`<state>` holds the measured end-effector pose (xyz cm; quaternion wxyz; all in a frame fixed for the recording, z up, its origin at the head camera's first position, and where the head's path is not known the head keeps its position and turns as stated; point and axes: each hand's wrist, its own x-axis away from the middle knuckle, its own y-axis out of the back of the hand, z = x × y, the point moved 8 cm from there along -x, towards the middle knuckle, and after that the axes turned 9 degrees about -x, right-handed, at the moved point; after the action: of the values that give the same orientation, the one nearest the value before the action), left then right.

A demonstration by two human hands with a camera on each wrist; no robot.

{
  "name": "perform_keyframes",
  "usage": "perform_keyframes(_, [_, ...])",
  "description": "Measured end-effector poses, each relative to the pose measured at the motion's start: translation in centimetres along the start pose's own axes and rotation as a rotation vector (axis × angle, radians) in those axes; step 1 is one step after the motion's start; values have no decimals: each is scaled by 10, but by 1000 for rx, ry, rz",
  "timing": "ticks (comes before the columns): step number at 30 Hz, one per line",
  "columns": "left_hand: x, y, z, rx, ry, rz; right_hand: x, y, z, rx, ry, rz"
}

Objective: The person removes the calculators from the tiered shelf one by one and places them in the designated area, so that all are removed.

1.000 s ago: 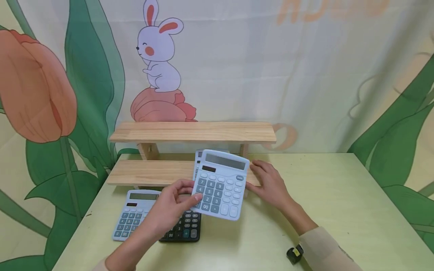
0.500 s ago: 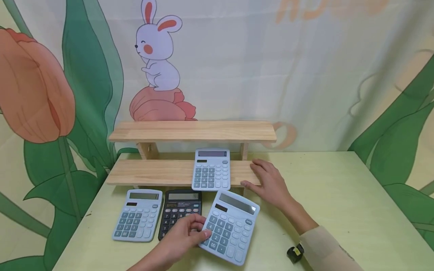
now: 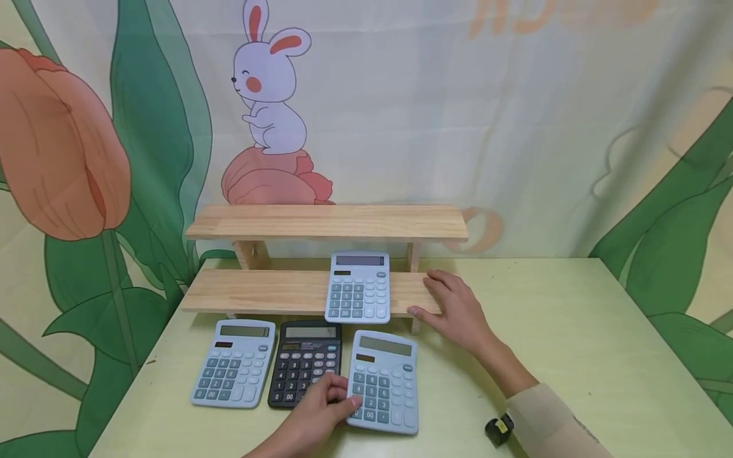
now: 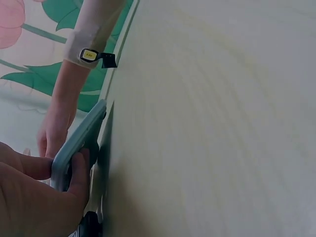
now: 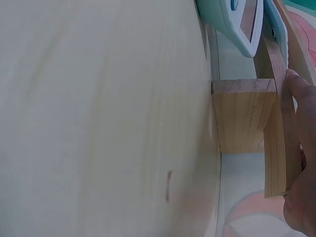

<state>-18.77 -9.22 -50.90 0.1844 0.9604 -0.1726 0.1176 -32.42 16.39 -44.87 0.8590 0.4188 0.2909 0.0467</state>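
The calculator [image 3: 383, 388] is in front of the shelf [image 3: 252, 289], just right of the black calculator [image 3: 300, 366], its left side tilted up off the table [image 3: 572, 369]; whether the far side touches, I cannot tell. It looks light, stiff and smooth enough to slip, with the screen [image 3: 385, 345] probably most fragile, so side edges suit best. The left hand [image 3: 316, 413] pinches its left edge near the bottom; the right hand [image 3: 455, 313] grips the shelf's right end.
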Motion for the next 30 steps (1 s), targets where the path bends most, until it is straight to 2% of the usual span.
perform_keyframes(10, [-4, 12, 0, -23, 35, -33, 1, -2, -1, -5, -13, 7])
perform_keyframes(15, [-4, 18, -5, -79, -2, -26, 0, -1, -1, -2, -10, 6])
perform_keyframes(22, [-3, 21, -6, -100, -49, -6, 0, -2, -2, 2, -19, 19])
perform_keyframes(27, [-5, 24, -6, -199, -94, -18, 0, -2, -2, 2, -20, 14])
perform_keyframes(30, [-5, 25, -10, -288, -116, -28, 0, 0, -1, 0, -16, 9])
